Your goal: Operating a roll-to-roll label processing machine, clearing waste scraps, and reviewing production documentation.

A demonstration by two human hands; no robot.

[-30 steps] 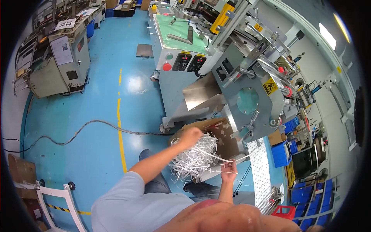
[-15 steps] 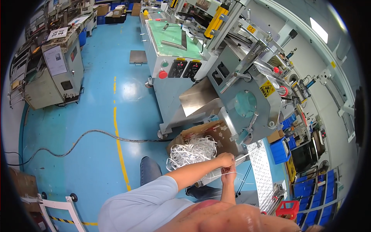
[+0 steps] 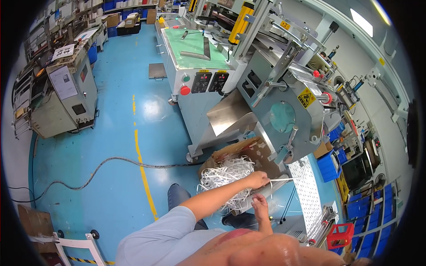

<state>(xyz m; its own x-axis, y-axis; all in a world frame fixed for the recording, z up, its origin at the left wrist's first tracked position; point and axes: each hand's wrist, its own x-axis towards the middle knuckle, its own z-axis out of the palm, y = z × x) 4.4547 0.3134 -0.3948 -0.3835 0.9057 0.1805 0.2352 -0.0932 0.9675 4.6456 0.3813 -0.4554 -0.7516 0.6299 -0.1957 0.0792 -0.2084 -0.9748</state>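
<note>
White scraps (image 3: 226, 175) are lying heaped in the box (image 3: 266, 155) — and at their right, the left hand (image 3: 256, 179) is pinching a strip (image 3: 284, 179) in its grip! Just below, the right hand (image 3: 261, 206) is holding its fingers loosely parted, while that strip is running rightward toward the sheet (image 3: 306, 188).

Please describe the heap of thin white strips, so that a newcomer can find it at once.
Find the big grey metal machine with a round greenish disc on its side. At its foot, an open brown cardboard box holds the heap of thin white strips. Unlike the flat white patterned sheet to the right, the heap is loose and tangled.
</note>
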